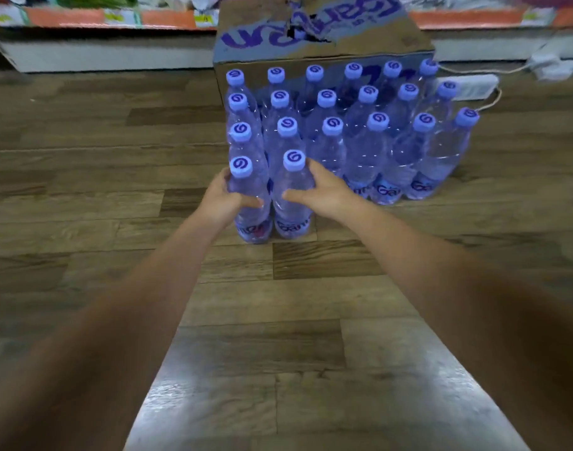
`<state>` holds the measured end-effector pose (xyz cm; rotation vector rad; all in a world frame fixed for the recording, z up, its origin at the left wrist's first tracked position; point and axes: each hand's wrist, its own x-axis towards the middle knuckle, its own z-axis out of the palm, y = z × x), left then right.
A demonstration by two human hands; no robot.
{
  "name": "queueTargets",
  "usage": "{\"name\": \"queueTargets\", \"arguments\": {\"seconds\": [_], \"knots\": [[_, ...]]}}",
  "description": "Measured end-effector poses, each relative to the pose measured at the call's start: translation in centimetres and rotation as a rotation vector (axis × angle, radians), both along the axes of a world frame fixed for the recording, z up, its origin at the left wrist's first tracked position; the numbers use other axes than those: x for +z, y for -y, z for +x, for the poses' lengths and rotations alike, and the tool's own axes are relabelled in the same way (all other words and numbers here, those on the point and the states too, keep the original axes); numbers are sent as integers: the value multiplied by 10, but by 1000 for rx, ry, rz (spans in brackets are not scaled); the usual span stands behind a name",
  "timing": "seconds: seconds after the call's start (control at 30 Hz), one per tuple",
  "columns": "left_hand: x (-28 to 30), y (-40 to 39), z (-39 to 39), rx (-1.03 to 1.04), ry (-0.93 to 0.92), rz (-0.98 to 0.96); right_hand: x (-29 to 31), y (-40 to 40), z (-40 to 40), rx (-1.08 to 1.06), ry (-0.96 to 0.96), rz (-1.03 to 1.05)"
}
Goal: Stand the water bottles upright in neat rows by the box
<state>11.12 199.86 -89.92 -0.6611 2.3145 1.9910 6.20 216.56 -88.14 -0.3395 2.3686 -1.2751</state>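
Several clear water bottles with blue caps [363, 138] stand upright in rows on the wooden floor, right in front of a brown cardboard box [320, 37] with blue lettering. The nearest row holds two bottles at its left end. My left hand [225, 198] grips the left front bottle [246, 190] around its middle. My right hand [320, 188] grips the right front bottle [291, 187] from its right side. Both bottles stand on the floor, touching each other.
A white power strip [467, 86] with a cord lies on the floor right of the box. Low shop shelving [99, 43] with an orange price strip runs along the back. Wood-look floor [262, 320] stretches around the bottles.
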Motion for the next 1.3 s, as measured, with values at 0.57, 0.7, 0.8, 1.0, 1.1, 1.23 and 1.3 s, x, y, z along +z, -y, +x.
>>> {"name": "queueTargets", "arguments": {"seconds": [0.57, 0.7, 0.8, 1.0, 1.1, 1.23, 1.3], "knots": [[-5, 2, 5, 46, -45, -391, -15, 4, 6, -133, -163, 37], [-10, 0, 6, 70, -39, -434, -13, 9, 5, -161, -162, 47], [-13, 2, 7, 74, -52, -448, -16, 6, 7, -152, -169, 30], [-12, -5, 10, 111, -46, -377, -14, 5, 7, -109, -160, 62], [-9, -9, 13, 122, -44, -341, -12, -1, 7, -60, -133, 89], [-9, -10, 19, 89, -28, -336, 0, -12, 14, -7, -102, -10], [-10, -18, 32, 100, -97, -341, 1, -29, 28, -28, -143, -46]]}}
